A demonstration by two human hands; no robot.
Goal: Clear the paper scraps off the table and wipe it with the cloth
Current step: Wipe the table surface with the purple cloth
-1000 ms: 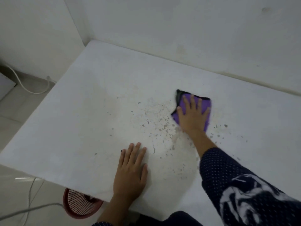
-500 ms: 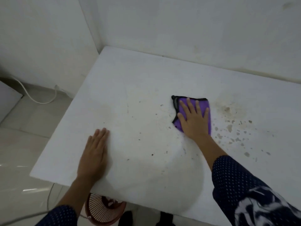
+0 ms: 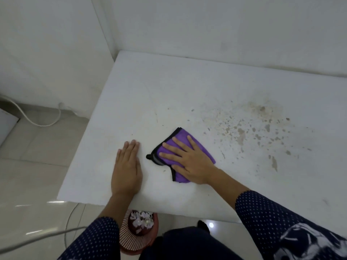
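A: Biggest first: our table (image 3: 169, 87) is pushed into a corner, and its near-left edge is close to where we lean. We can't see the legs, so we judge that hard weight there might rock or shift the top.

B: Next, the brownish stained patch (image 3: 240, 132), to the right of the cloth and apart from it. We can't tell whether it's dried dirt or a chipped surface. A light pass may only smear it.

A: Then the red basket (image 3: 135, 239) on the floor, partly under the near edge, with what look like white scraps (image 3: 142, 219) in it. We see no scraps on the tabletop, so clearing looks done. A careless sweep toward us could send grit past the basket onto the floor.

B: Our left hand (image 3: 126, 169) lies flat on the bare top, fingers straight and together, holding nothing. Our right hand (image 3: 189, 162) presses down with straight, spread fingers, not curled round anything.

A: That's the weak point. The purple cloth (image 3: 180, 133) lies folded under that palm, front-left on the table, just right of our left hand. Only pressure pins it, so it could bunch or slide out.

B: Smallest: the dark specks (image 3: 164, 170) by its black hem. Dragged along, they might streak.
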